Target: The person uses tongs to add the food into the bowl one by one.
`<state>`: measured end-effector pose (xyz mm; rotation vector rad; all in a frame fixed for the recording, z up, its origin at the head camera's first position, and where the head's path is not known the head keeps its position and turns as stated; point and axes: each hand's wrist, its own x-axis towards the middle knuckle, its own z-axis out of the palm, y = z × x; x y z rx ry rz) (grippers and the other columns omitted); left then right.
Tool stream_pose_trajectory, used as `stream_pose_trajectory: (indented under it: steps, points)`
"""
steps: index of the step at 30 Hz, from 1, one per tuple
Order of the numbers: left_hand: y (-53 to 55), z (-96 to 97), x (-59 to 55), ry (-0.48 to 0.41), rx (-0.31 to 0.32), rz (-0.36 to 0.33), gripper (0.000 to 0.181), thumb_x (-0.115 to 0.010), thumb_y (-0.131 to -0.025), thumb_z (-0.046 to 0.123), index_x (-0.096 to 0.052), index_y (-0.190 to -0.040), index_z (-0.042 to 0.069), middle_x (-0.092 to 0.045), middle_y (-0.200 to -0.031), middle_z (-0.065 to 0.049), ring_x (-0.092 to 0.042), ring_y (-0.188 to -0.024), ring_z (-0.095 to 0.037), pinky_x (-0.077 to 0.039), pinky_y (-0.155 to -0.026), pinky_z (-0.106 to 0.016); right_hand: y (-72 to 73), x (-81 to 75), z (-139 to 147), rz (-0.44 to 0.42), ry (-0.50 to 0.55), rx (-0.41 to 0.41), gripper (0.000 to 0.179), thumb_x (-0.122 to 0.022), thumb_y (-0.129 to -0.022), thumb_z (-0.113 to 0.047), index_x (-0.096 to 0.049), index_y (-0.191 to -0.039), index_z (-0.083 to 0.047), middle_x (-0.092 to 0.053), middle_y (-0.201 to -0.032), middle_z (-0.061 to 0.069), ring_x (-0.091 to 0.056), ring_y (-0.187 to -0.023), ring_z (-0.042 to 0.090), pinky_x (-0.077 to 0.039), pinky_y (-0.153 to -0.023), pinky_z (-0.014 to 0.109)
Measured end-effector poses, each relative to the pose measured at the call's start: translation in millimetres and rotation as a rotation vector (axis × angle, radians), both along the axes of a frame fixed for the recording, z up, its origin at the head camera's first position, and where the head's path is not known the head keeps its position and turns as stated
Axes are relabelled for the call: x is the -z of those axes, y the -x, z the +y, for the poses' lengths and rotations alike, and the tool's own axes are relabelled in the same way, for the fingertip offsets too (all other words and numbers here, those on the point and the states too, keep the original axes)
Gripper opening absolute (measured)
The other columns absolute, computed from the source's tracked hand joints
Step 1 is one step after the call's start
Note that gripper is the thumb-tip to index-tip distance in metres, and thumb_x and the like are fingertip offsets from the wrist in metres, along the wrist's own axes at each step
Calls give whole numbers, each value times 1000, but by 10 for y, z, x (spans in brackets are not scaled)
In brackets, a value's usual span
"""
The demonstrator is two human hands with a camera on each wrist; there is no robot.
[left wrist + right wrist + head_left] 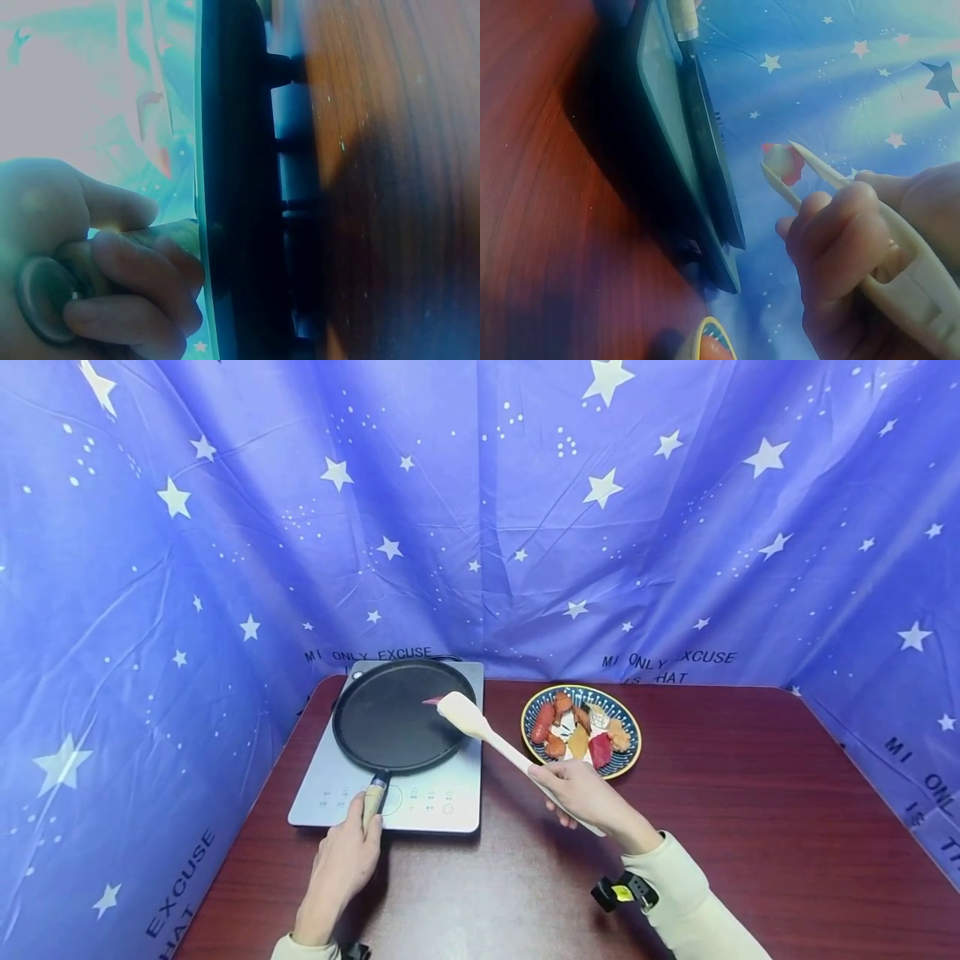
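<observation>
Well, your right hand (581, 797) has the tongs (504, 749), fingers (844, 255) curled round their arms, and a red-and-pale piece (786, 161) sits pinched between the tips. In the head view the tongs' long axis slants from the lower right up toward the left, so the piece lies up and to the left of your right fingers, in line with the right part of the pan (397, 714) at left of centre.

The relation to mind is height: the right wrist view shows a gap between the piece and the pan, so you appear to hold it above the flat, not touching.

Your left hand (348, 852) is at the lower left of the frame, fingers (142, 270) wrapped round the handle (372, 802), which points from the pan's near edge toward the bottom of the picture. Your right hand is nearer the piece; your left one holds the pan itself.

The pan rests on the hob (315, 802), whose controls show at its near side. Right of centre, just beyond your right hand, the plate (628, 758) sits on the desk (712, 777) with several bits of food (577, 743), apart from the hob.
</observation>
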<state>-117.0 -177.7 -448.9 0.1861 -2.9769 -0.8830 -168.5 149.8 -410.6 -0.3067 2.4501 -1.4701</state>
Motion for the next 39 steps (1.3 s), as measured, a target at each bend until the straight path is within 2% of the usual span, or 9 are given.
stream_pose_trajectory:
  steps: [7, 15, 19, 24, 31, 39]
  points:
    - [-9, -21, 1, -2, 6, 2, 54, -50, -95, 29, -37, -140, 2, -63, -95, -26, -61, -72, -34, -44, -60, -50, 45, 9, -115, 51, -81, -9, 41, -52, -96, -37, -57, -69, -6, -55, -56, 10, -46, -34, 11, -45, -37, 44]
    - [4, -13, -4, 2, 18, 4, 54, -50, -95, 29, -37, -140, 1, -62, -101, -28, -62, -79, -37, -45, -64, -51, 93, 23, -209, 76, -128, -21, 38, -53, -97, -35, -59, -71, -8, -55, -56, 13, -46, -33, 10, -45, -37, 43]
    - [-2, -7, -2, 0, 15, 9, 54, -50, -95, 28, -37, -141, 2, -61, -103, -29, -62, -80, -38, -45, -64, -52, 122, 37, -263, 86, -143, -46, 38, -52, -97, -36, -60, -73, -8, -54, -53, 8, -46, -33, 10, -44, -36, 39]
    - [-12, -1, 18, 5, 9, 10, 53, -49, -95, 27, -37, -141, 2, -61, -105, -30, -62, -80, -39, -45, -63, -51, 148, 73, -308, 95, -161, -73, 39, -51, -97, -36, -59, -72, -7, -57, -56, 12, -46, -33, 8, -42, -34, 34]
    - [-1, -4, 19, 5, 8, 14, 53, -49, -94, 26, -37, -141, 2, -60, -107, -31, -62, -83, -43, -45, -65, -53, 190, 93, -351, 103, -191, -89, 45, -50, -98, -38, -62, -74, -2, -58, -56, 14, -47, -33, 8, -41, -33, 30]
    - [-13, -2, 12, -1, 14, 18, 53, -50, -94, 24, -37, -141, 1, -61, -105, -31, -62, -81, -40, -45, -64, -52, 241, 124, -426, 118, -221, -103, 45, -50, -98, -37, -63, -77, 1, -58, -57, 13, -46, -33, 8, -39, -33, 28]
